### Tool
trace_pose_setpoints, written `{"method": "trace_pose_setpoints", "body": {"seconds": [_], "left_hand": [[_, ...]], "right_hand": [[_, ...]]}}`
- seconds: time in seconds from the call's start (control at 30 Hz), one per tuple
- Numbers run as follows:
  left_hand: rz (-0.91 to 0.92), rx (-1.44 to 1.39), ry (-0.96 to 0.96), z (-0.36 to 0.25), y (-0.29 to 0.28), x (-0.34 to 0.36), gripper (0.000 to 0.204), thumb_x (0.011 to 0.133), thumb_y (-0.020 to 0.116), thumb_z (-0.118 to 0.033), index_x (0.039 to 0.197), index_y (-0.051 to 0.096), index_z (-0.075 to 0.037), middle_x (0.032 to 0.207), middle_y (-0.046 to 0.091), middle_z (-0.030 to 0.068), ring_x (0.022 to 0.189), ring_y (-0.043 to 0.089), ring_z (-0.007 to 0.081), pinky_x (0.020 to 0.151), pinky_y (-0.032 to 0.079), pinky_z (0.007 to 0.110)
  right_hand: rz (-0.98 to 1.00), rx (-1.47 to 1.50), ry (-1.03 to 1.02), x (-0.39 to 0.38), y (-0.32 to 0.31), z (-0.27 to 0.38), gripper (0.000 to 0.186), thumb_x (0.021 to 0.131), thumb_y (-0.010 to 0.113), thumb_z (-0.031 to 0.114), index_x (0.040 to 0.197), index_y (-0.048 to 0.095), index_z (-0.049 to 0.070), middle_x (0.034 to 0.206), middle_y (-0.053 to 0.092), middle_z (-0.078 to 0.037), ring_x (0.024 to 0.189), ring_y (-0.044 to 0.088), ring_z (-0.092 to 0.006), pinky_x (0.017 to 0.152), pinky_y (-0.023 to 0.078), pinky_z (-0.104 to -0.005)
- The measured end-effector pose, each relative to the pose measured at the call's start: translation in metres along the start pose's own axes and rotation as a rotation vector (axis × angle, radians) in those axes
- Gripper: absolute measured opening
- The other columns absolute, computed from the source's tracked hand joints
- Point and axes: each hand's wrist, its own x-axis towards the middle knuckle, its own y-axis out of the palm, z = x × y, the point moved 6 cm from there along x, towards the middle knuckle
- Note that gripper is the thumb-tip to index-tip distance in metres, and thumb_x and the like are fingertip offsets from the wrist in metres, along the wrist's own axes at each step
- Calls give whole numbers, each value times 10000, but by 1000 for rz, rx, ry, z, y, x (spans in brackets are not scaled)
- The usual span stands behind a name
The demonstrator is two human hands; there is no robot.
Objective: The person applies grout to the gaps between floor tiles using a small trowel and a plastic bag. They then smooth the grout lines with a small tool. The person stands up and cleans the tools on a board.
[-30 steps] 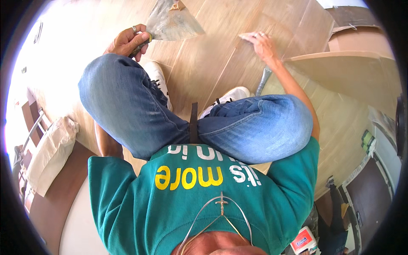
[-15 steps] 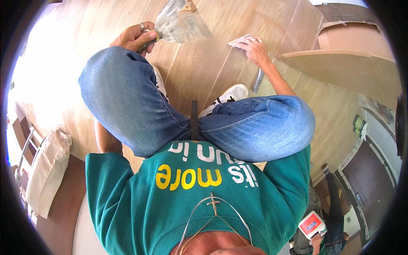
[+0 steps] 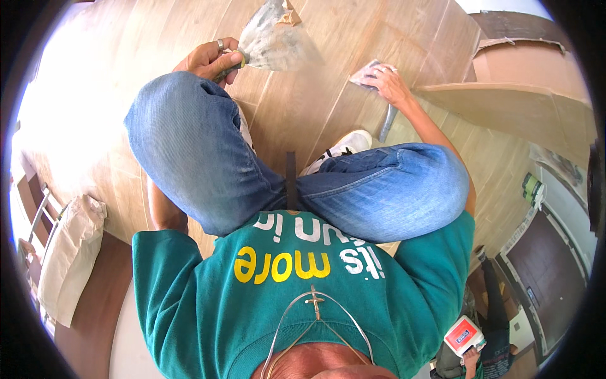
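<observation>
My left hand (image 3: 211,58) is closed round the handle of a wide putty knife (image 3: 268,45), whose broad, stained metal blade has a tan scrap on it. My right hand (image 3: 390,85) rests on the wood-look tiled floor (image 3: 328,57), fingers bent over a flat, pale grey, pointed piece (image 3: 361,77), perhaps a small blade or pad. A grey, long, narrow item (image 3: 387,123) lies on the floor just below that hand. My bent knees and white shoes (image 3: 347,142) are between my hands and my body.
A curved board (image 3: 517,101) and a cardboard box (image 3: 524,60) stand at upper right. A paper-wrapped bundle (image 3: 69,252) is at left. Green items (image 3: 532,186) lie at right. At lower right another person's hand (image 3: 471,358) holds a white container (image 3: 463,335) with a red label, beside a dark door (image 3: 546,271).
My left hand and knife have moved slightly right. My right hand moved left, then back right and a little down with the flat piece. The other person's container has come further into view.
</observation>
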Motion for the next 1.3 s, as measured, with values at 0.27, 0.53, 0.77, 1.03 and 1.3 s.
{"method": "trace_pose_setpoints", "body": {"seconds": [0.27,0.53,0.77,1.03,1.3], "left_hand": [[-16,-119,-177,10,10,-1,451,1022,616,-502,1199,685,-93,749,610,-20,637,509,63,572,421,242],[-33,-153,-238,-5,33,-7,507,979,692,-471,1265,665,-54,748,632,-12,620,502,73,574,397,236],[247,-117,-106,14,30,17,494,980,684,-487,1245,665,-70,742,605,-15,611,502,88,569,398,237],[336,37,95,-13,26,32,390,1059,539,-505,1058,665,-136,721,549,-25,626,489,68,576,424,257],[211,196,17,10,28,48,387,1056,557,-491,1006,705,-137,699,548,-32,639,506,73,576,409,275]], "right_hand": [[-535,666,313,14,-101,54,354,961,602,18,1281,712,123,1225,703,-86,1184,631,-254,1030,473,-392],[-821,421,-134,31,-148,137,446,810,692,-95,1224,729,68,1293,657,-109,1174,619,-304,998,503,-401],[-762,305,-94,28,-113,134,467,803,667,-76,1235,735,89,1281,667,-106,1179,624,-314,1004,503,-422],[-543,265,211,7,-123,44,548,806,597,-105,1272,731,152,1268,688,-58,1167,643,-268,1010,513,-402],[-433,52,-94,52,-178,94,588,820,606,-71,1267,719,294,1182,720,30,1108,663,-231,953,531,-418]]}}
